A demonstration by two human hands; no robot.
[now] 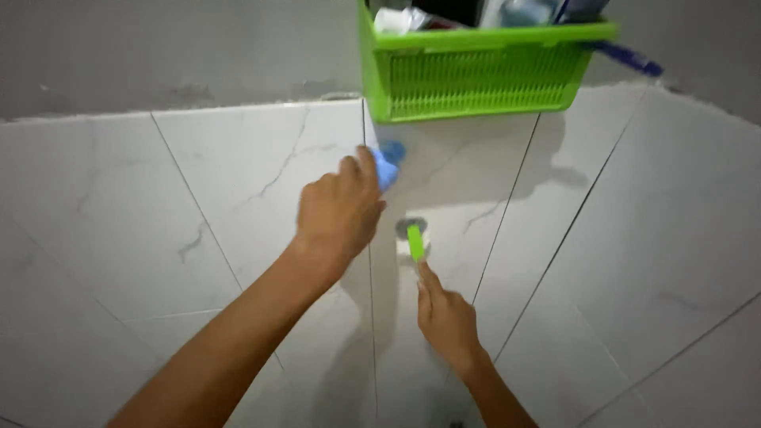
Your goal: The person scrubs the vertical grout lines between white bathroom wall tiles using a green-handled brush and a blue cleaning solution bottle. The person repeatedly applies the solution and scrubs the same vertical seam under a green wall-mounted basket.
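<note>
My left hand (337, 210) is closed around a small blue object (389, 161), perhaps a cloth or sponge, pressed against the white marbled tile wall (238, 166) just below a green basket. My right hand (445, 317) is lower, with its fingers pinched on the end of a small green-handled tool (414, 242). The tool's tip sits at a round metal fitting (412, 227) in the tile. What kind of tool it is cannot be told.
A bright green slotted plastic basket (476, 75) hangs at the top, holding white and blue bottles and containers. A blue handle (630, 57) sticks out from its right side. Grey plaster wall (158, 47) lies above the tiles. Dark grout lines cross the tiles.
</note>
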